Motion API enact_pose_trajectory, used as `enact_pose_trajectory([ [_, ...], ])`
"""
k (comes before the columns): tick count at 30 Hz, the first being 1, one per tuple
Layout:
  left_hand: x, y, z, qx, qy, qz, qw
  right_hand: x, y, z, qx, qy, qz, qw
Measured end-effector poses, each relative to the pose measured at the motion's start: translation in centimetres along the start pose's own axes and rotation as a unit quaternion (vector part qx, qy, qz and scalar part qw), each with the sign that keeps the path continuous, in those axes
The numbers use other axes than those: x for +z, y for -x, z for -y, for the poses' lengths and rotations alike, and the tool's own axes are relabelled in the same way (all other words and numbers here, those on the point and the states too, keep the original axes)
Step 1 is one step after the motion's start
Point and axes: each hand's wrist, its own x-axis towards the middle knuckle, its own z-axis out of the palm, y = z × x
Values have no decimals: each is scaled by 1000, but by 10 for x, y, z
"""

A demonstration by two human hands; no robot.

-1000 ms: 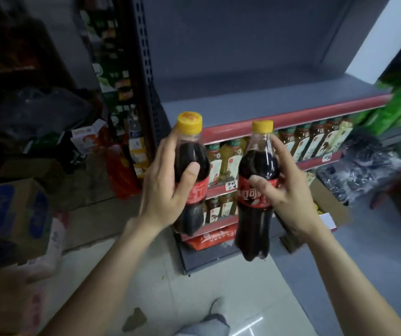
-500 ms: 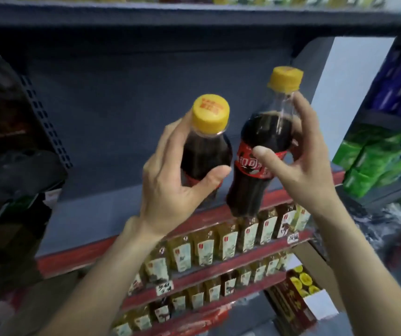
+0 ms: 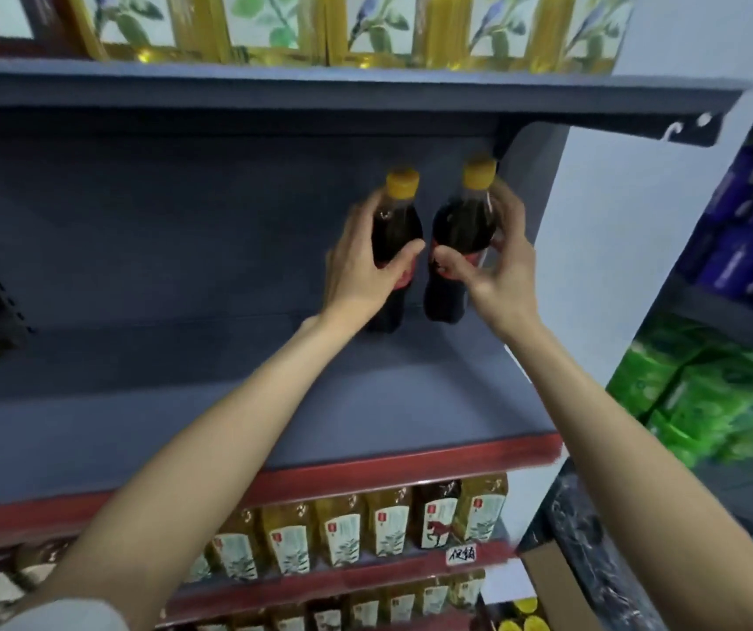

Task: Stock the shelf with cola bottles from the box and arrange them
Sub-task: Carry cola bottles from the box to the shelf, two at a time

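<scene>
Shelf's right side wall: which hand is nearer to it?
Right. The right hand, gripping the right yellow-capped cola bottle, sits just beside the grey side wall. The left hand, on the left yellow-capped cola bottle, is one bottle farther away.

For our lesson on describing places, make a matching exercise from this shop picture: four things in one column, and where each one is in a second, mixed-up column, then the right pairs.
Things
1. left cola bottle
2. right cola bottle
3. tea bottles
4. green packs

Places
A. on the neighbouring rack, far right
B. held by the right hand, nearest the shelf's right end
C. on the shelf under the red edge strip
D. held by the left hand, at the back of the grey shelf

Pairs: 1-D, 2-B, 3-C, 4-A
</scene>
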Motion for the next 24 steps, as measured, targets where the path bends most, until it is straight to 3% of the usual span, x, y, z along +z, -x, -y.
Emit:
enact_pose_trajectory([
  [7,58,-34,17,-51,-123,-44,990,10,-44,-59,24,27,3,999],
  [14,87,-51,33,-93,-76,-123,985,24,-53,-90,56,59,-3,997],
  [20,104,-64,43,-93,-44,-42,994,32,-59,-95,101,32,17,994],
  [24,97,-63,53,-99,-34,19,994,31,-50,-101,91,47,85,991],
])
